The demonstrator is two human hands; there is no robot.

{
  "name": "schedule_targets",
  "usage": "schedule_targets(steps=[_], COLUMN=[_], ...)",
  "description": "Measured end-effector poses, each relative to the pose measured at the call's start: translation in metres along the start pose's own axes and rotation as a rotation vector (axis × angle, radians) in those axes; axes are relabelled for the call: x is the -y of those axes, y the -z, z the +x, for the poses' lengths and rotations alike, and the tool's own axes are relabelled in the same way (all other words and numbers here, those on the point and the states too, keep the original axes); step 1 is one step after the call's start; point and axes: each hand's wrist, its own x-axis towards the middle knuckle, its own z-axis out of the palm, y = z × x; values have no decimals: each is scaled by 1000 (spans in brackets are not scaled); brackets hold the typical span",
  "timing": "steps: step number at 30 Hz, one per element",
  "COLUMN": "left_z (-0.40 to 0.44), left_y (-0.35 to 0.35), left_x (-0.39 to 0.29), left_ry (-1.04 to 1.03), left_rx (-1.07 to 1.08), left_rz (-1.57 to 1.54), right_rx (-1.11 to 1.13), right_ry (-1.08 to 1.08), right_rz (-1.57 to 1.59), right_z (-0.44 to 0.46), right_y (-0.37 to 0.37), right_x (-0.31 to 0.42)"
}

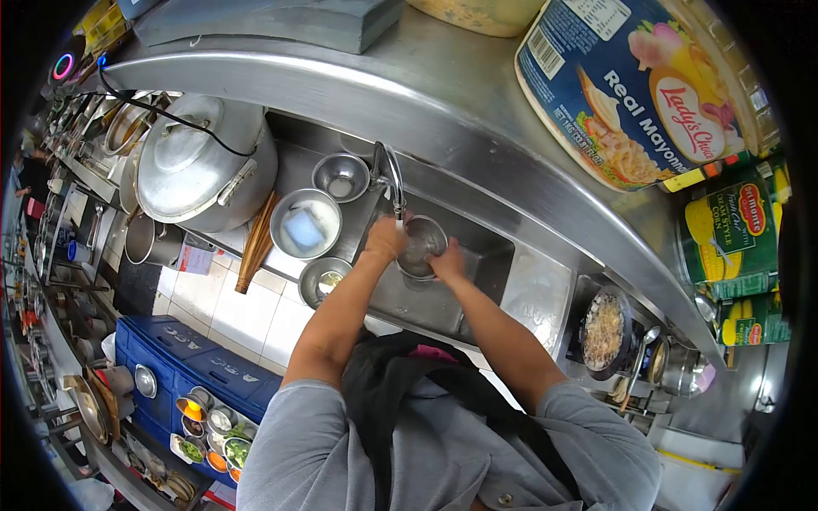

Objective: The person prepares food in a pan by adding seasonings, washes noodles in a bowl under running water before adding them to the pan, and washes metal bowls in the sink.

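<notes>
A round metal bowl (421, 248) with clear water in it is held over the sink basin (490, 294), just beneath the curved tap (393, 175). My right hand (448, 259) grips its right rim, fingers over the edge. Right under the spout, my left hand (388, 238) is against the bowl's left side, its fingers mostly hidden. To the left stands a metal bowl of whitish liquid (281, 209) with a blue sponge or cloth (303, 228) in it. A smaller metal bowl (341, 177) sits behind it, and another bowl with yellowish-green bits (322, 283) sits in front.
A large lidded pot (204, 162) and a bundle of wooden sticks (257, 247) stand at the left. Above the sink runs a metal shelf (477, 128) with a mayonnaise tub (635, 94). A pan of food (603, 330) is at the right. Blue coolers (200, 362) stand lower left.
</notes>
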Motion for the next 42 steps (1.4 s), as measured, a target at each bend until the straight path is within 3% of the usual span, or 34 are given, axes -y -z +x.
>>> schedule_targets(steps=[1, 3, 7, 9, 10, 12, 13, 16, 18, 19, 21, 23, 25, 26, 27, 29, 30, 31, 33, 35, 37, 38, 39, 41, 42], left_z=[2, 2, -8, -13, -14, -12, -12, -18, -14, -15, -22, -26, -28, -30, -30, -27, -25, -24, -28, -20, -12, -10, -7, -6, -10], left_y=[-4, -13, -10, -4, -5, -4, -4, -8, -7, -2, 10, 8, 8, 10, 12, 8, 8, 12, 19, 14, 18, 15, 12, 7, 16], left_x=[3, 9, 19, 22, 26, 34, 35, 35, 36, 32, 20, 19, 17, 15, 15, 23, 26, 26, 27, 42, 55, 61, 66, 70, 66], left_ry=[0, 28, 17, 156, 156, 299, 298, 296, 258, 255, -58, -115, -169, -214, -259, -172, -83, -85, 163, 170, 286, 215, 216, 197, 205], left_rx=[-1, -1, 45, 5, 7, -146, -151, -179, -175, -172, -418, -400, -383, -433, -482, -520, -560, -565, -555, -633, -327, -354, -355, -313, -277], left_rz=[4, 53, 54, -176, -176, -270, -272, -249, -316, -318, -47, 56, 161, 213, 267, 235, 202, 202, -66, -96, -328, -360, -355, -405, -348], right_rx=[1, -69, 2, -269, -270, 15, 14, 112, -270, -274, -373, -375, -465, -325, -326, -11, 65, 184, 310, 427, 556, 677, 681, 636, 481], right_ry=[2, 309, 218, -114, -115, -190, -184, -83, 505, 502, 637, 680, 758, 633, 633, -71, -125, -90, -56, -215, -233, -248, -249, -199, -141], right_rz=[3, -502, -513, -48, -47, 541, 540, 662, -34, -36, -128, -87, 156, 411, 412, 1063, 1009, 977, 941, 942, 929, 909, 913, 595, 499], right_z=[6, 13, 47, 82, 76, 54, 55, 62, 69, 63, 33, 37, 52, 71, 74, 80, 81, 90, 83, 53, 49, 50, 51, 50, 39], right_y=[-3, -7, -4, -23, -22, -20, -21, -15, -9, 0, 30, 46, 53, 50, 48, 45, 35, 16, -17, -35, -28, -23, -16, 5, 21], right_x=[-4, -7, 6, -12, -13, -11, -18, -43, -52, -44, -13, -11, -21, -39, -43, -51, -63, -75, -69, -34, -14, -3, 7, 20, 32])
